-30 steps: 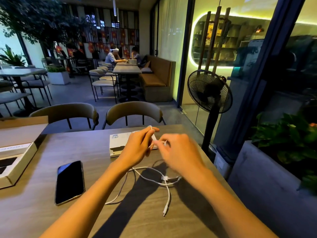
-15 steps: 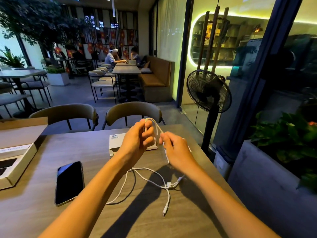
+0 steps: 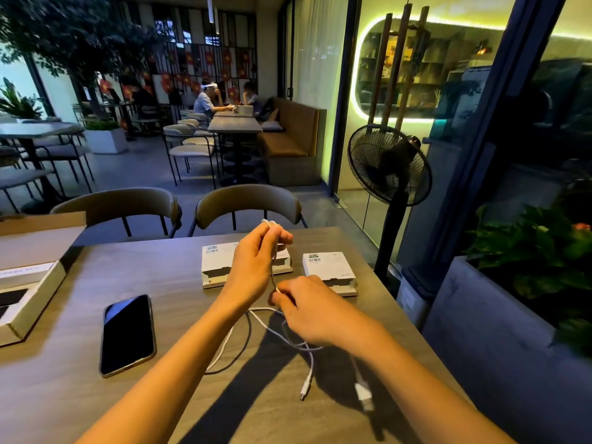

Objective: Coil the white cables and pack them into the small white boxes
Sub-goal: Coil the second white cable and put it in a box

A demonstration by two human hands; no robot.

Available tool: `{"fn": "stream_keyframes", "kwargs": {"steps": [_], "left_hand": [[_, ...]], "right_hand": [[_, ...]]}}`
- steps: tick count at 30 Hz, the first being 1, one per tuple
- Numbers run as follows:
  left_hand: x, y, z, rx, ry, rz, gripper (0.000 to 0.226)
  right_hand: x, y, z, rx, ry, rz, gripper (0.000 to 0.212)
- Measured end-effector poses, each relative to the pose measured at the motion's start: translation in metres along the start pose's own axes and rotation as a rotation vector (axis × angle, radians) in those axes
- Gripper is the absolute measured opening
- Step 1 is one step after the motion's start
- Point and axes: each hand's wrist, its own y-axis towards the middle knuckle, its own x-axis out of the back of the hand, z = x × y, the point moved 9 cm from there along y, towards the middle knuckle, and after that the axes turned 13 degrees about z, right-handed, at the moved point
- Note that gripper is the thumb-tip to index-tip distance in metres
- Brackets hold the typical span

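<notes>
While two small white boxes, the left box [image 3: 221,264] and the right box [image 3: 330,267], lie on the table [image 3: 64,395] at frame center, their insides stay hidden. Above them the left hand [image 3: 253,261] pinches a raised loop of white cable [image 3: 282,334]; lower, the right hand [image 3: 307,312] pinches the same cable, whose loose ends trail toward the bottom.

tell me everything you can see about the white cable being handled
The white cable is thin, round and flexible, plastic-looking. The left hand holds a small loop of it raised above the table; a strand drops to the right hand, which pinches it lower down. The rest lies in loose curves on the wood, passing under both forearms. Two connector ends rest near the table's front: a slim plug and a blurred, chunkier one.
</notes>
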Motion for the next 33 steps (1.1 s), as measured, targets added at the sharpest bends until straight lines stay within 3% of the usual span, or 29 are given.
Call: {"fn": "stream_keyframes", "kwargs": {"steps": [5,10,13,17,19,21,25,30,33], "left_hand": [[-0.016,-0.003,0.002,-0.078,0.294,0.228,0.037],[-0.024,-0.014,0.008,0.057,-0.029,0.321,0.051],[-0.025,-0.01,0.0,0.1,-0.319,0.323,0.043],[-0.03,-0.004,-0.001,0.168,-0.818,0.39,0.046],[-0.028,-0.002,-0.003,0.165,-1.035,0.364,0.043],[-0.022,0.0,-0.002,0.118,-1.103,0.307,0.039],[-0.006,0.007,0.001,0.034,-1.018,0.156,0.034],[0.017,0.008,0.005,-0.013,-0.181,0.042,0.034],[0.009,0.005,0.008,-0.042,0.23,0.156,0.022]], "right_hand": [[0.05,-0.021,0.008,0.064,-0.107,-0.21,0.025],[0.105,-0.038,-0.009,0.164,0.007,-0.525,0.027],[0.103,-0.022,-0.022,0.245,0.173,-0.48,0.021],[0.081,-0.002,-0.024,0.276,0.163,-0.378,0.024],[0.062,0.008,-0.029,0.232,0.162,-0.278,0.029],[0.035,0.016,-0.034,0.171,0.261,-0.137,0.022],[-0.019,0.022,-0.027,0.114,0.453,0.114,0.013],[-0.033,0.02,-0.015,0.141,0.289,0.151,0.016],[-0.028,0.012,-0.009,0.188,0.171,0.128,0.016]]}}
